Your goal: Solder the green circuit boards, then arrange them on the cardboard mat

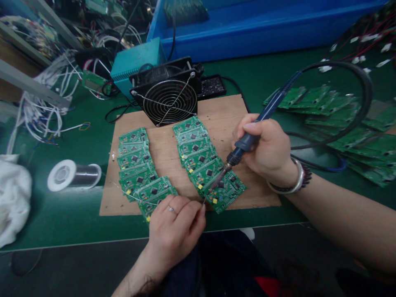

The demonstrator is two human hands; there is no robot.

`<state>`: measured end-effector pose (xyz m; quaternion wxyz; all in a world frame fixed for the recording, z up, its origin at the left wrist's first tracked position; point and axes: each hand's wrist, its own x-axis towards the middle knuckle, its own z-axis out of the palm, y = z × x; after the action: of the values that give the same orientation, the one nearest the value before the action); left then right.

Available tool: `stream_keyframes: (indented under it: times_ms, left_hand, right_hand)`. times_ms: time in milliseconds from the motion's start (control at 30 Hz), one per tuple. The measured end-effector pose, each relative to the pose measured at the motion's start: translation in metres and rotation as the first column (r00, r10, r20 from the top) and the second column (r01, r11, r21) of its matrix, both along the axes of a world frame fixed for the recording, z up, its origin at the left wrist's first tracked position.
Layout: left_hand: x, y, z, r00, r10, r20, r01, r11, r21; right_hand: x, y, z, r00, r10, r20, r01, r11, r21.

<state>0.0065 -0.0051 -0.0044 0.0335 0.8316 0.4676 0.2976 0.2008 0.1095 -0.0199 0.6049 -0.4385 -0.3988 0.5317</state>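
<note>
Dim, cool light, faint sheen on the green tabletop (74, 216) (a muted patch at left), darkness beneath its front edge, circuit boards (201, 158) slightly soft, corners stretched.

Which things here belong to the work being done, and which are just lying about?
Part of the job:
soldering iron, in the right hand;
solder wire, in the left hand;
solder spool;
circuit boards on the cardboard sheet.

Probably just lying about:
white cloth;
white cables;
red-wired white connectors.
</note>
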Motion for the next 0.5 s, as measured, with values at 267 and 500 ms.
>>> stream_keyframes:
  times_ms: [267, 500]
  left_hand:
    - [-0.006, -0.003, 0.005, 0.995, 0.035, 0.092, -0.037, 0.999, 0.020]
    - [-0.069, 0.008, 0.038, 0.907, 0.316, 0.277, -0.371, 0.912, 0.174]
  right_hand:
    - [0.003, 0.003, 0.000, 1.000, 0.013, 0.027, -0.012, 1.000, -0.026]
    - [0.004, 0.002, -0.002, 0.998, -0.032, -0.049, 0.029, 0.997, -0.075]
